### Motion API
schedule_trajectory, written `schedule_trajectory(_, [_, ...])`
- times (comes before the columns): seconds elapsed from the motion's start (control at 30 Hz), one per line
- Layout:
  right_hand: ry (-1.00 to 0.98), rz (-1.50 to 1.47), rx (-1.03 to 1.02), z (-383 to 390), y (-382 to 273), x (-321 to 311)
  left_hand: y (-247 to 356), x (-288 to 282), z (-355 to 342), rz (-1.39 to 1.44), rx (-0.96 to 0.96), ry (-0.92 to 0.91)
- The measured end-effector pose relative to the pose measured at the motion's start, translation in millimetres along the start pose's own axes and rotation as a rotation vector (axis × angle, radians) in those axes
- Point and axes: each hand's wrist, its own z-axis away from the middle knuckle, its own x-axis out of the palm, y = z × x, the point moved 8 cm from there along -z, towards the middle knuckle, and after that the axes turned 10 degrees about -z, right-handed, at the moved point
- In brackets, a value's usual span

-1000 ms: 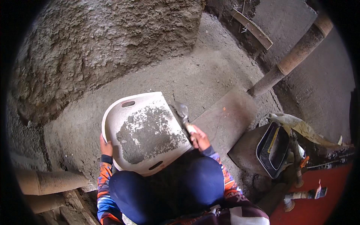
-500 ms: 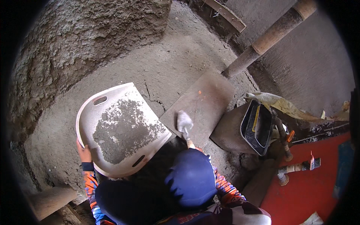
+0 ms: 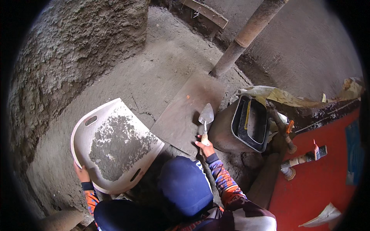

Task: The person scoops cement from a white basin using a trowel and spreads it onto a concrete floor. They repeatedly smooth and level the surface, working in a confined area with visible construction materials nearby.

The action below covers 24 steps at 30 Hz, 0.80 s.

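Note:
My left hand (image 3: 82, 173) is closed on the left rim of a pale plastic mortar tray (image 3: 81, 144). One end of the tray is rounded, with cut-out handles, and a patch of wet grey mortar (image 3: 117, 150) lies in it. In my right hand (image 3: 205, 146) is a small pointed trowel (image 3: 207, 114), gripped by its handle with the blade aimed away from me. The blade hangs above the right side of a flat brown board (image 3: 181, 111), close to a dark bucket (image 3: 227, 129). My knee in dark blue cloth (image 3: 185, 184) sits between my hands.
A bamboo pole (image 3: 248, 30) stands beyond the board. Rough plastered wall (image 3: 84, 42) rises at the left. On the right are crumpled sheeting (image 3: 281, 96), pipes with valves (image 3: 293, 165) and a red surface (image 3: 316, 192). A wooden strip (image 3: 206, 12) lies far back.
My right hand has swung the trowel rightward across the board, toward the bucket. The tray sits slightly nearer to me, still in my left hand. The whole view has shifted.

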Motion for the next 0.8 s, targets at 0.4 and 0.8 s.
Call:
schedule_trajectory(0.4, [0.254,0.036,-0.113,4.3,-20.6,14.3,103.1,-29.2,18.1,-0.427,0.241,0.191])
schedule_trajectory(0.8, [0.38,0.199,-0.553,39.9,-98.0,28.5,261.0,53.2,41.4,-0.269,0.55,-0.021])
